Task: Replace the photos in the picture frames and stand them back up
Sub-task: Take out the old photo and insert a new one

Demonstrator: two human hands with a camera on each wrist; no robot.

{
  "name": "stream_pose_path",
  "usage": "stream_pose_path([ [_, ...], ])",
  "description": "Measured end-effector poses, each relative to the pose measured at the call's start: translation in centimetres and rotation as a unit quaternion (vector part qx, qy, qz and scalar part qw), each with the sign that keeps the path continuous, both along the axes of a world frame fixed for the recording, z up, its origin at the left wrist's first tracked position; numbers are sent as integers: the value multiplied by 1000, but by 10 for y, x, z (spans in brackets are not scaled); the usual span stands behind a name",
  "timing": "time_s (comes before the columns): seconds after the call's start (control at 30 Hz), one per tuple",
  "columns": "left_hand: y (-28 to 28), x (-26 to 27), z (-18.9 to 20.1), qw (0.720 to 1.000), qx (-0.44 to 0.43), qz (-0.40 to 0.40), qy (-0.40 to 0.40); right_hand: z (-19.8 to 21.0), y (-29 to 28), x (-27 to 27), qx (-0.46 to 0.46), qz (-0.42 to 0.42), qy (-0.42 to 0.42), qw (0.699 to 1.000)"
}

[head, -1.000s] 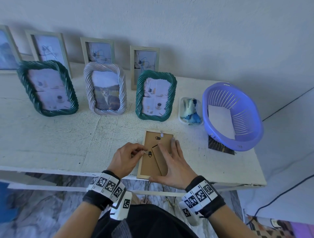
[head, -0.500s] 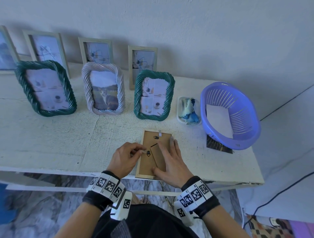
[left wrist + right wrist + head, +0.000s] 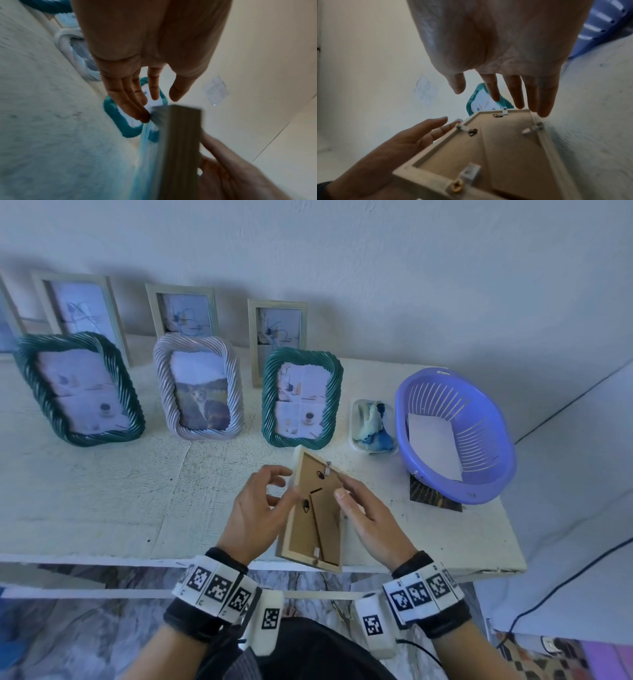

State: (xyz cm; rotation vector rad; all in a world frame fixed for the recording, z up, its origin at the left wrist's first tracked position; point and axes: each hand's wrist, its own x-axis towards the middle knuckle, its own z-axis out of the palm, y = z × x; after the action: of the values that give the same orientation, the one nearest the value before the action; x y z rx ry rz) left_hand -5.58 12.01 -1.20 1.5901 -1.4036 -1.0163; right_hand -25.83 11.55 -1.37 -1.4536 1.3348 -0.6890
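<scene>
— Where is the frame [image 3: 313, 510] sitting?
— Tilted above the table's [image 3: 102, 494] near edge, back showing.
— And the hands?
— Left hand [image 3: 255, 513] and right hand [image 3: 368, 517] are holding its sides — fingers relaxed, nearly straight.

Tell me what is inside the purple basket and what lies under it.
Inside the purple basket lies a white sheet; whether anything lies beneath the sheet cannot be seen. A dark card pokes out from under the basket's near edge, the rest of it covered.

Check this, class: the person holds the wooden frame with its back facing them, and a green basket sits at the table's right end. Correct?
Not quite. The basket is purple, as the head view shows. The wooden frame is indeed held between the left hand and right hand, back facing the person.
</scene>
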Motion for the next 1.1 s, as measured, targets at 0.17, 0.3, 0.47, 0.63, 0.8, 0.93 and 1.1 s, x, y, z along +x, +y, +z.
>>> stream_pose_path([
  [0.17,-5,-26,32,968,24,-108,224,23,7,-22,-2,-57,-27,998],
  [0.3,-18,-33,9,986,13,-128,109,22,10,-48,-36,-119,35,992],
  [0.47,-22,-37,-25,988,75,-108,79,8,10,-62,-16,-175,-28,984],
  [0.63,-20,-35,-26,972,84,-70,206,12,3,-36,58,-203,-220,952],
  [0.8,-26,-15,-25,976,-32,-17,216,13,-23,-16,10,-145,-107,984],
  [0.93,-28,9,-30,985,-73,7,156,6,-66,-7,-178,-66,155,969],
  [1.1,-26,28,-33,987,-88,44,127,-4,-124,7,-184,-35,360,914],
])
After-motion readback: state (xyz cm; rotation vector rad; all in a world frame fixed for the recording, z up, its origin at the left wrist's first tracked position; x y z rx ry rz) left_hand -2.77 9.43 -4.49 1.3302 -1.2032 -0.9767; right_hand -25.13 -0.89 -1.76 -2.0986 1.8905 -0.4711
